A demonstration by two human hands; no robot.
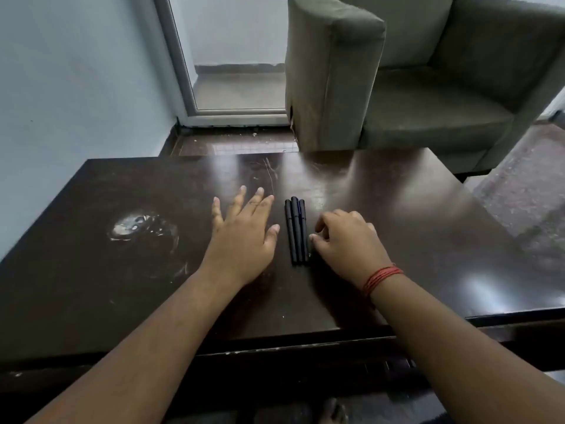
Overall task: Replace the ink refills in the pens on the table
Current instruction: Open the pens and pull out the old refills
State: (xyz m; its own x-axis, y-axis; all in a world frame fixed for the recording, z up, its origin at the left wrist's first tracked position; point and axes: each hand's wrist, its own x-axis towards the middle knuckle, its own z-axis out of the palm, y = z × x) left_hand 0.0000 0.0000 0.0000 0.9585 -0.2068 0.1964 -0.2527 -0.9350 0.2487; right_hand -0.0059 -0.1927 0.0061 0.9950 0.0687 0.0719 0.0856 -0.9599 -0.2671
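The task looks to be at its start: 3 pens (296,230) lie capped and side by side on the table (412,209), none opened. The left hand (241,237) lies flat just left of them, fingers spread and straight, holding nothing, thumb near the leftmost pen but apart from it. The right hand (348,243) sits just right of the pens with fingers curled, thumb tip at the rightmost pen; whether it pinches yet, I cannot tell. Next likely calls for lifting 1 pen and pulling it open with both hands.
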